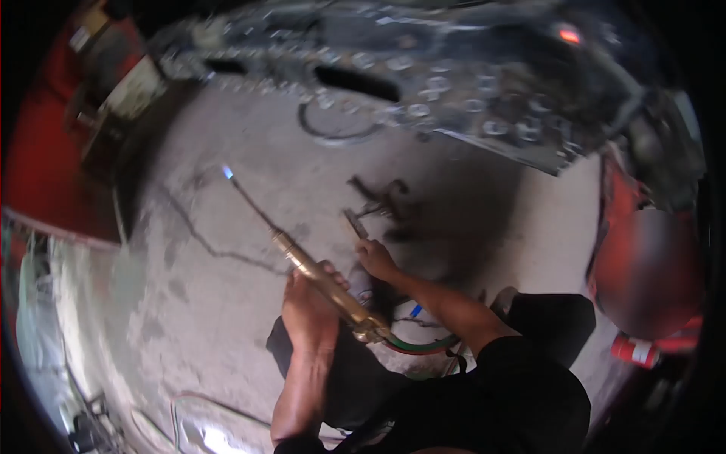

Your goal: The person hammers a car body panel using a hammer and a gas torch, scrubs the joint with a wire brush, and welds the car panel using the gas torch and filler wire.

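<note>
My left hand (311,310) is wrapped round the brass body of a gas torch (321,284), which points up and to the left. A small blue flame (228,172) burns at the tip of its thin, bent neck. Green and red hoses (416,346) run from the torch's rear end toward my right forearm. My right hand (376,259) is closed on a narrow, tan, strip-like tool (353,224), blurred, so its kind is unclear. Ahead of both hands stretches a dark, dirty metal vehicle part (454,68) with rows of round spots and a glowing orange-red spot (569,35).
Grey concrete floor (227,303) lies below, with a dark hose loop (340,140) and blurred dark items (389,197) on it. Red bodywork (68,174) stands at the left. On the right are a rounded red object (643,272) and a red cylinder (634,352). Hoses (219,405) trail at lower left.
</note>
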Available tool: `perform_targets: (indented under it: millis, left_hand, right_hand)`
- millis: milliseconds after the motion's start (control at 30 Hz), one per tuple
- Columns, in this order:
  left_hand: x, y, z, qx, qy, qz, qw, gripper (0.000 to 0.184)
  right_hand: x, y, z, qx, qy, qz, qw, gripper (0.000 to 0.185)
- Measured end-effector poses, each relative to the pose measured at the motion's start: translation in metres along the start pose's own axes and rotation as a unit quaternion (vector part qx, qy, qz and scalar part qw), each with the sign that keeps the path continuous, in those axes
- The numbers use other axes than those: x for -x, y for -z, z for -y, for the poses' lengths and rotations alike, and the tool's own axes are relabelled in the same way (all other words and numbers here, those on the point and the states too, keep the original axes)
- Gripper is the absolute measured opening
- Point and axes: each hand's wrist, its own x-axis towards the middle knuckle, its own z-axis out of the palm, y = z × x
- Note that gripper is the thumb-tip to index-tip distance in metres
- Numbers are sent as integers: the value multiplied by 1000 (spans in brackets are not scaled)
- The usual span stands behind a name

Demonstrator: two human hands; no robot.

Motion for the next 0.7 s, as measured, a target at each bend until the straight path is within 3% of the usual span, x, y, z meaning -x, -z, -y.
perform_targets:
  millis: [67,100,233,300,367,400,500,567,600,633,667,700]
  left_hand:
    - [-1,-3,2,24,-1,18,1000,24]
    - [-7,2,6,23,-8,42,999,23]
    - [0,1,-8,14,-4,58,998,22]
    - [0,-3,-6,5,-2,67,998,22]
    - [-5,0,0,12,-4,86,996,23]
    - [-9,-1,4,9,-2,88,996,23]
    - [-17,-4,7,0,-2,89,996,21]
    - [-11,-11,11,4,-2,92,996,21]
    - [-8,-13,11,3,-3,93,996,21]
    - [-6,-12,11,-1,-3,92,996,21]
    - [-5,-10,9,-8,-5,93,996,23]
    - [-4,-7,6,-6,-10,94,996,25]
  right_hand:
    - [7,67,20,-115,-184,48,975,15]
    - [20,104,42,-189,-238,54,951,36]
    - [74,242,152,-106,-132,65,983,66]
    - [88,307,209,-89,-49,2,995,65]
    - [86,372,270,117,146,-70,980,58]
    - [81,404,296,230,244,-128,933,56]
    - [52,481,375,458,262,-129,840,55]
    - [19,527,379,471,358,-180,786,41]
    - [15,554,383,450,269,-154,837,39]
    - [24,577,380,454,233,-143,848,39]
    - [33,599,375,458,197,-133,857,39]
    - [40,626,369,497,226,-137,826,40]
